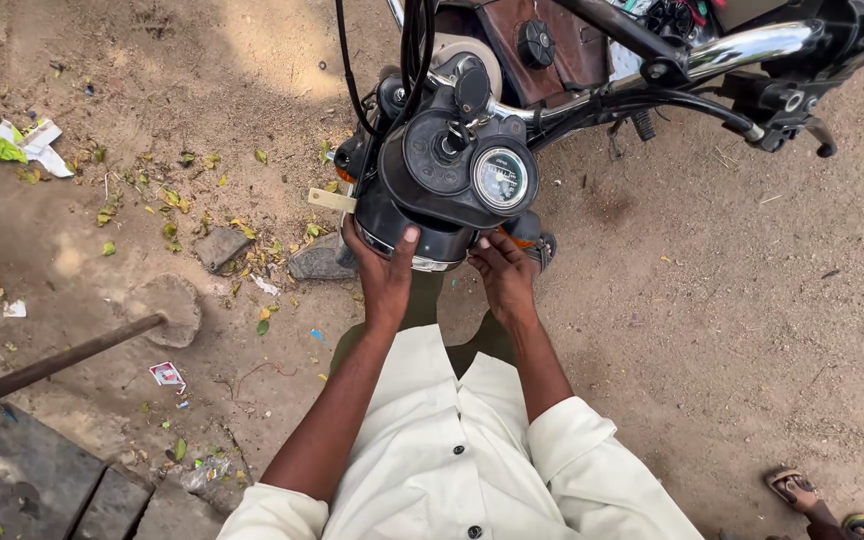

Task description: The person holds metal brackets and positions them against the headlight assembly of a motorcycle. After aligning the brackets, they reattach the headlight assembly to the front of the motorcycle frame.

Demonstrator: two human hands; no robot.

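The person stands at the front of a motorcycle, both hands on its black headlamp housing (432, 190), which sits just above centre of the view. The left hand (384, 268) cups the housing's lower rim at about 7 o'clock, thumb laid up against the shell, fingers wrapped underneath and out of sight. The right hand (504, 275) presses its curled fingertips against the rim at about 5 o'clock; how wide its grip is cannot be told.

On top of the housing sit a round speedometer dial (501, 178) and, to its left, a key switch with a key (449, 143) in it. The chrome handlebar (752, 45) runs out toward 2 o'clock, black cables (414, 50) hang at 12 o'clock.

Bare sandy ground (712, 330) lies open toward 3 and 4 o'clock. At 8 o'clock a rod (52, 365) meets a round stone (167, 305); paper litter (27, 145) lies at 10 o'clock. Another person's sandalled foot (802, 492) shows at 5 o'clock.
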